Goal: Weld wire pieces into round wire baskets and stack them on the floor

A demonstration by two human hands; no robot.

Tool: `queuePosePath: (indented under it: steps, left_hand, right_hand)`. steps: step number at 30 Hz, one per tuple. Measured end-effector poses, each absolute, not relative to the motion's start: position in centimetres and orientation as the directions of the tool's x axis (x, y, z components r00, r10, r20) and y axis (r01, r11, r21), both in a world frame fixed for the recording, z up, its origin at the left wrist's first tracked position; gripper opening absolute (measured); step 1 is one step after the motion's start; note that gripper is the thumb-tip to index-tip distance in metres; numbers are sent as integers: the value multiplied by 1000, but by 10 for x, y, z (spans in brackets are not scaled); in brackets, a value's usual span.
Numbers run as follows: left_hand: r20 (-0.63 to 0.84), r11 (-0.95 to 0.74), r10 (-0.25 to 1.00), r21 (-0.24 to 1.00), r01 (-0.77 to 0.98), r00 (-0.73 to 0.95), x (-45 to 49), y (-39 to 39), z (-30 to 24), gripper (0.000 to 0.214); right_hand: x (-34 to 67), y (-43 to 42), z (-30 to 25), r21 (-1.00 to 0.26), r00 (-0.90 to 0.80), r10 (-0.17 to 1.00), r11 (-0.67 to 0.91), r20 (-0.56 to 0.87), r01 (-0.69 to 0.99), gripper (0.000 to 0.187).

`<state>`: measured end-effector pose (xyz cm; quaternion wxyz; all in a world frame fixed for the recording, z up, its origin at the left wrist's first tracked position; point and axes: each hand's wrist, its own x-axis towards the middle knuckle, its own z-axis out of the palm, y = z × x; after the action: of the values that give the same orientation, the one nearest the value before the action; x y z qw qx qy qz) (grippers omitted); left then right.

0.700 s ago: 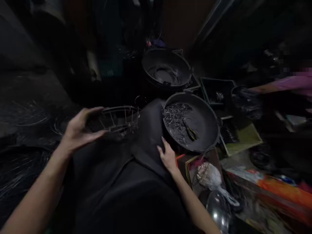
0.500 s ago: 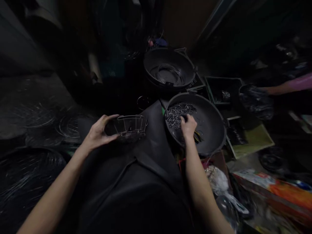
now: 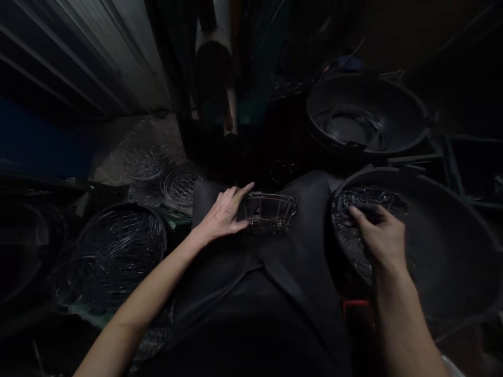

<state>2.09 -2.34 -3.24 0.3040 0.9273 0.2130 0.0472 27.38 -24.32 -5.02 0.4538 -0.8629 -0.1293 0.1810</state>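
Over the dark apron (image 3: 251,293) on my lap, my left hand (image 3: 228,212) grips the left end of a small wire basket (image 3: 271,209), thumb at the lower rim and fingers at the upper one. My right hand (image 3: 379,230) is at the left side of a wide dark basin (image 3: 448,251), just over a heap of small shiny metal pieces (image 3: 359,199). Its thumb and fingers are pinched together. Whatever lies between them is too dark and small to make out.
Behind the basin stands another dark round pan (image 3: 322,94) with coiled wire (image 3: 353,125) in it. On the left a round tub (image 3: 118,246) is filled with thin wire pieces, and wire rounds (image 3: 183,186) lie beyond it. A pipe-like post (image 3: 230,104) rises ahead.
The view has swung left, so everything appears farther right. My right hand has come up slightly from the metal pieces, fingers pinched. My left hand keeps its hold on the wire basket.
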Motion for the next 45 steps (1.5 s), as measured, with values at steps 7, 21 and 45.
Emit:
queuePosePath:
  steps: [7,21,45]
  left_hand:
    - [102,-718,449,632,290,888,21,-22,-28,64]
    - [301,-753,565,568,332,768,14,33,-16,60]
    - [390,-703,657,627,336,646,26,68,-48,55]
  right_hand:
    - [165,-178,-3,-920,541,744,-298,-391,-255,36]
    - [165,-80,5,-971,573,820,-141,-6,191,29]
    - [166,-33,-18,-879,578,779,-73,244,471,26]
